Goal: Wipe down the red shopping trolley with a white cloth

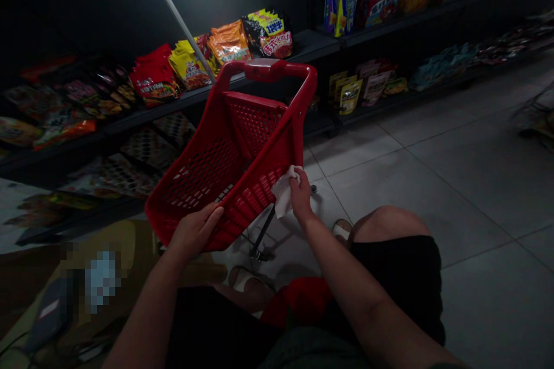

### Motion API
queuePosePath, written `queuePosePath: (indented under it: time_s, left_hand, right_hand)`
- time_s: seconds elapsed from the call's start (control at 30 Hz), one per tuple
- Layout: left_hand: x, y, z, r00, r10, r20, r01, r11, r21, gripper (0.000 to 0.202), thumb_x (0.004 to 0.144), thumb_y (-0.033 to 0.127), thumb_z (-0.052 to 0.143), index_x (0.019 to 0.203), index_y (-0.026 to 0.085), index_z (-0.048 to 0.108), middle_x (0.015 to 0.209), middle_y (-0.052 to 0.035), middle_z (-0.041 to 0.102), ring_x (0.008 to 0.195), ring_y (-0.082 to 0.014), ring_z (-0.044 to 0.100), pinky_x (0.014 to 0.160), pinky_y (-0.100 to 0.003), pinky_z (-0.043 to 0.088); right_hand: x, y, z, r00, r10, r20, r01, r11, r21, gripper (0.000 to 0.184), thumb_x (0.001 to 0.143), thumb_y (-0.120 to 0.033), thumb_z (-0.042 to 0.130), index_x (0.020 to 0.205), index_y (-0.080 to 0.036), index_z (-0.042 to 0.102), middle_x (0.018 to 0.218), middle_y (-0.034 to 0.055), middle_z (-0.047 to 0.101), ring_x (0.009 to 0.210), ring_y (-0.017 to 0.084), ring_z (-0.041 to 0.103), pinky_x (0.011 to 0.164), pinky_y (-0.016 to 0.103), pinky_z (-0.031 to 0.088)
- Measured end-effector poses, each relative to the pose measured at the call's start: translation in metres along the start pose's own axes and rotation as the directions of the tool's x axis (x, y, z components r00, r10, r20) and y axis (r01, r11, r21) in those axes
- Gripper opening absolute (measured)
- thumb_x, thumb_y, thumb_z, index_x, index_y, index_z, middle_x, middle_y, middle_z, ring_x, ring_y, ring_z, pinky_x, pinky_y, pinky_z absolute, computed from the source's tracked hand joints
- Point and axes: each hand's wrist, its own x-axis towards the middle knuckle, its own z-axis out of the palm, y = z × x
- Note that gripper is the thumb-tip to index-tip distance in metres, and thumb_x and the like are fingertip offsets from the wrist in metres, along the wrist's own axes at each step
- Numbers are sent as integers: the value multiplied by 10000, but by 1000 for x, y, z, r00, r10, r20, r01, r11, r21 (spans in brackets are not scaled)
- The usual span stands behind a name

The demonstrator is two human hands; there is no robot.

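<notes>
Packets (154, 76): upper left of the frame, standing in rows on a dark shelf (115, 124).
Left hand (194, 229): lower left of centre; grip closed over the near rim of the red cart (289, 153). Hold firmly here, so that the basket is less likely to roll or twist under pressure.
Red cart: centre of the frame, handle at the top, slatted side facing the lower right.
White cloth (283, 195): just right of centre, against the slatted outer side. Best kept flat and bunched under the fingertips; a loose tail may snag in the slots.
Right hand (299, 191): beside the slats; grip clamped on the cloth. Even pressure, with strokes along the slats, should serve best.
Floor (471, 184): grey tiles, right of the frame.
</notes>
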Motion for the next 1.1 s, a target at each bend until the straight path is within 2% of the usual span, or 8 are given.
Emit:
queuePosePath:
  time_s: [0.17,0.3,0.5,0.7,0.8,0.9,1.0,1.1]
  left_hand:
    - [0,2,0,1000,20,-3,-20,1000,-9,492,966,564,298,1090,239,646,1033,-28,740,991,-222,689,835,-254,463]
    - [3,7,1,1000,-12,11,13,1000,-21,508,970,558,274,1114,249,650,1040,-28,745,1005,-228,691,844,-272,475]
    - [3,11,3,1000,-3,2,3,996,-91,599,971,550,220,1217,203,641,1179,-88,725,1130,-259,653,971,-336,465]
    - [-1,19,-1,1000,15,-22,-17,997,-82,536,968,504,266,1162,227,682,1078,-69,758,1050,-255,689,890,-319,507]
    - [0,25,-2,1000,24,-7,-25,997,-79,510,973,482,267,1121,238,690,987,-63,769,963,-247,709,843,-313,512]
    - [4,29,-2,999,31,-12,-32,997,-70,492,972,473,276,1102,243,690,959,-60,768,942,-239,712,826,-302,508]
    - [6,30,-3,999,36,-16,-37,997,-67,508,975,474,267,1126,231,687,998,-69,766,972,-239,709,842,-301,506]
    - [5,30,-3,999,46,-8,-47,996,-80,513,979,465,258,1145,239,688,1043,-59,763,997,-233,705,851,-294,508]
  right_hand:
    - [-4,-14,10,998,-60,-12,60,998,-19,570,803,-255,504,1366,-161,494,1399,116,519,1301,227,472,1147,438,333]
    - [-40,-47,26,992,-105,65,107,994,-27,541,880,-264,452,1414,-177,465,1402,126,504,1320,232,463,1148,457,348]
    - [-84,-79,39,814,-405,416,511,840,-183,601,971,-322,450,1549,-259,298,1649,34,95,1534,272,43,1240,480,175]
    - [6,-66,30,897,-420,138,442,867,-232,556,1018,-301,305,1564,-228,235,1636,80,179,1522,236,135,1231,508,192]
    - [20,-77,36,919,-395,-14,382,896,-226,597,1013,-290,286,1585,-236,123,1624,82,223,1518,222,151,1232,540,156]
    - [-23,-84,48,938,-345,22,344,924,-166,629,999,-266,331,1588,-261,110,1644,55,159,1526,231,111,1237,549,136]
    - [-77,-75,55,904,-365,222,400,906,-141,631,975,-207,384,1575,-279,202,1664,10,49,1535,253,37,1248,527,126]
    - [-85,-62,53,860,-436,265,476,872,-113,612,965,-162,373,1556,-279,268,1659,11,78,1533,248,79,1252,496,148]
